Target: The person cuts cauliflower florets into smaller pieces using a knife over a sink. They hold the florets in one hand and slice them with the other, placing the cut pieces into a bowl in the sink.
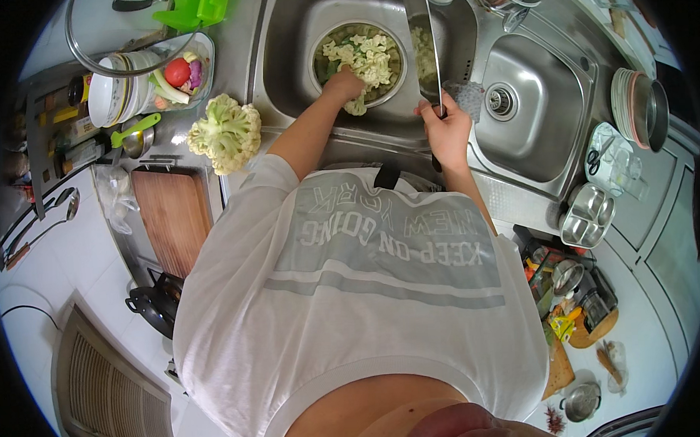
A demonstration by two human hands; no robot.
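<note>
My left hand (344,86) is over a round metal bowl (403,72) in the large sink basin, touching the cut cauliflower florets (376,58) in it. Its fingertips are hidden, so a grip on a floret cannot be made out. One floret (356,107) lies at the bowl's near rim, just below that hand. My right hand (448,128) grips a kitchen knife (424,48) to the right of the bowl; the broad blade points away from me. A large piece of cauliflower (225,133) rests on the counter left of the sink, stem side up.
A smaller sink basin (532,137) adjoins on the right, with a grey cloth-like item (464,100) on the divider. Stacked bowls (112,105) and a clear container of vegetables (206,62) stand left. A wooden cutting board (173,219) lies nearer. Stacked plates (626,107) stand far right.
</note>
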